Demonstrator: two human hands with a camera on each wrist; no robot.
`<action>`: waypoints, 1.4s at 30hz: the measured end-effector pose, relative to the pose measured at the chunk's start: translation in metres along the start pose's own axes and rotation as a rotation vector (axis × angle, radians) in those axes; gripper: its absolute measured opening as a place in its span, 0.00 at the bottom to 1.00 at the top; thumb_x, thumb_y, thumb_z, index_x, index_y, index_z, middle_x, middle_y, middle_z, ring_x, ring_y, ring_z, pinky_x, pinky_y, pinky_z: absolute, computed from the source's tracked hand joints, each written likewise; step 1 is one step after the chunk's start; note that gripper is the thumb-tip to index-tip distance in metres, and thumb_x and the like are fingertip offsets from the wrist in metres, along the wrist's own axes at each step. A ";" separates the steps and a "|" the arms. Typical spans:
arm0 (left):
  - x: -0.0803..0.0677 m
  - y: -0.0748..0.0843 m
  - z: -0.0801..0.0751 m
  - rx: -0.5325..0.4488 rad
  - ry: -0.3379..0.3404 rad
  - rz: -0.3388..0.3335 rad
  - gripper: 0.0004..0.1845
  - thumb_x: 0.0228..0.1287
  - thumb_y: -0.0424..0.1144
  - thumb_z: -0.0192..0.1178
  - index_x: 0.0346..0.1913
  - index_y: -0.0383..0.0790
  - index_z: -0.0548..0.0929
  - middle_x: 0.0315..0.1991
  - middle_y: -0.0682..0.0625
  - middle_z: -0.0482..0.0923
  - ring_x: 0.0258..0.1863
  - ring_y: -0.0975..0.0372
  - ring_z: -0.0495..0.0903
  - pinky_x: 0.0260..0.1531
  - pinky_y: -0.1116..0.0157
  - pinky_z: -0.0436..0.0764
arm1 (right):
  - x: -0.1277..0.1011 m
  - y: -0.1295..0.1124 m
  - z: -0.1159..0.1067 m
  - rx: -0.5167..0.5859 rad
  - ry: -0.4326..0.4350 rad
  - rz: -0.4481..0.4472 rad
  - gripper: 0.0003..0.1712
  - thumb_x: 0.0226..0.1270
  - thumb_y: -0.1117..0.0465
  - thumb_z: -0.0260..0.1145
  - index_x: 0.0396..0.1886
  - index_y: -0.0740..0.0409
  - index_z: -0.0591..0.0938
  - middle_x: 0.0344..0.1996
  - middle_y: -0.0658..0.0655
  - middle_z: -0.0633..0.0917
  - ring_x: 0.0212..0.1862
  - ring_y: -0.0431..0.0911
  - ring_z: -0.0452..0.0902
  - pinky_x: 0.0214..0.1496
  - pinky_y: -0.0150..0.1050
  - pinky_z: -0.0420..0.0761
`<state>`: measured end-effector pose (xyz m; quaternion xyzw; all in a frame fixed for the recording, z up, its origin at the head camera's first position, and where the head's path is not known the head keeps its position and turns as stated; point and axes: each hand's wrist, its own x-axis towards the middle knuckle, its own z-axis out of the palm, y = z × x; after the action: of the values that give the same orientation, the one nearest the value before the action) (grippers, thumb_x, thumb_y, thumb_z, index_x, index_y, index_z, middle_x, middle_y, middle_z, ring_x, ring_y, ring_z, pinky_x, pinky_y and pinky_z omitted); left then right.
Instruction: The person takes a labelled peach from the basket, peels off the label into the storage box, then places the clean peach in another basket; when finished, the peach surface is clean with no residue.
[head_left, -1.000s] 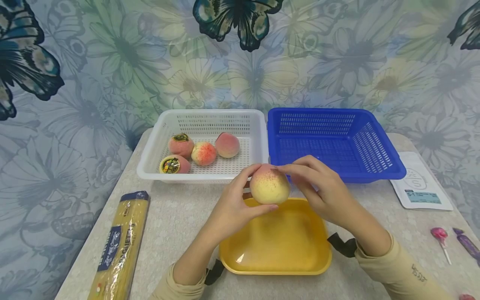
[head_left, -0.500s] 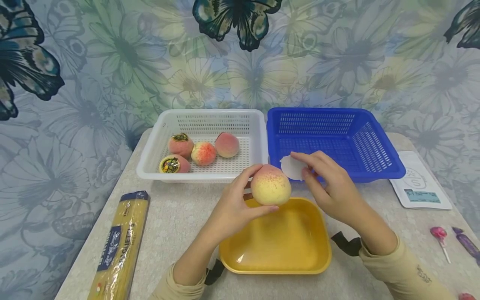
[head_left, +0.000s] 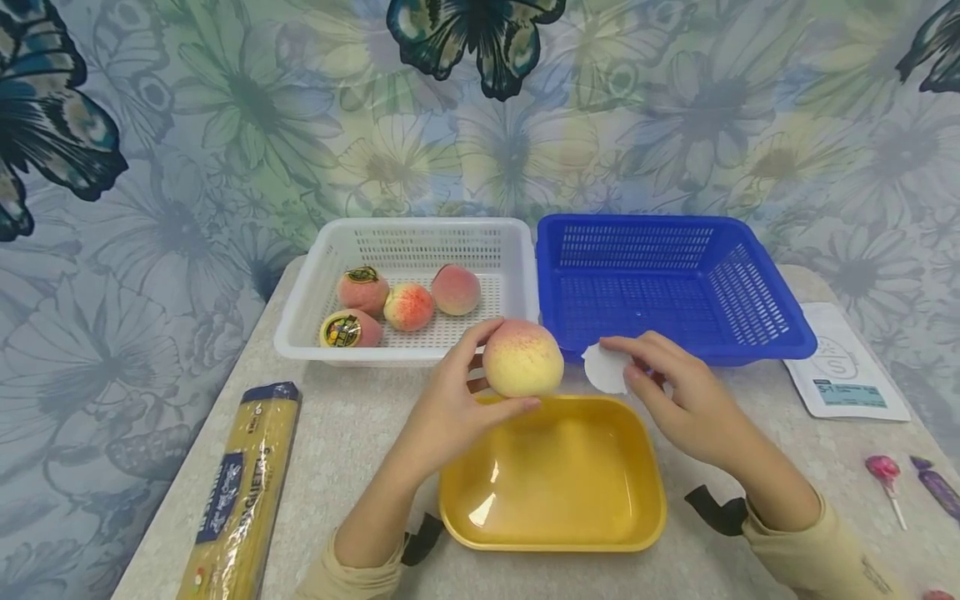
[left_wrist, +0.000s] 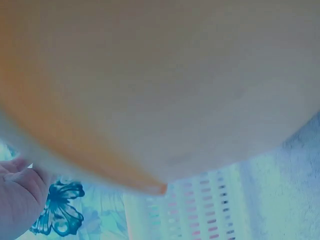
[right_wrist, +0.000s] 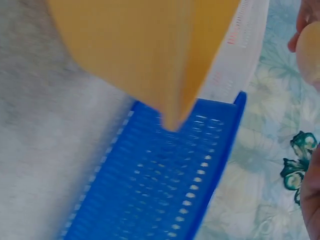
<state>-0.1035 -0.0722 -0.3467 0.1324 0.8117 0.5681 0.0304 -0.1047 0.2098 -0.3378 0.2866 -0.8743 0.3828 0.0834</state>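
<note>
**Peach in the left hand, peeled sticker in the right**

The left hand [head_left: 450, 408] cups a peach [head_left: 522, 358] from its near side, thumb beneath and fingers curled over the top, lifting it above the far rim of the yellow tray [head_left: 552, 475]. Held this way, the fruit's right face is bare toward the other hand. The right hand [head_left: 686, 400] pinches a small white sticker [head_left: 604, 369] between thumb and fingertips, just right of the peach and apart from it, so the disc hangs over the gap between the tray and the blue basket [head_left: 780, 337].

Beyond the left hand, the white basket [head_left: 300, 333] holds four more peaches, two showing dark labels. The blue basket, beyond the right hand, shows nothing inside. Both near rims lie close to the fingertips, so there is little room forward. To the left of the left hand lies a spaghetti pack [head_left: 240, 492]; right of the right hand, a white pouch [head_left: 843, 375] and wrapped sweets [head_left: 885, 475] sit near the desk [head_left: 360, 417] edge.
</note>
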 end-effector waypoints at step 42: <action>0.004 -0.001 -0.013 -0.045 0.054 -0.015 0.46 0.46 0.48 0.80 0.68 0.67 0.66 0.61 0.60 0.74 0.55 0.58 0.78 0.53 0.58 0.84 | -0.017 0.026 0.085 -0.222 -0.479 0.150 0.17 0.57 0.59 0.74 0.46 0.55 0.85 0.19 0.40 0.72 0.23 0.32 0.64 0.28 0.28 0.67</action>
<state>-0.1104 -0.0830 -0.3427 0.1100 0.8001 0.5894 0.0157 -0.0988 0.1706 -0.4187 0.2924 -0.9245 0.2111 -0.1237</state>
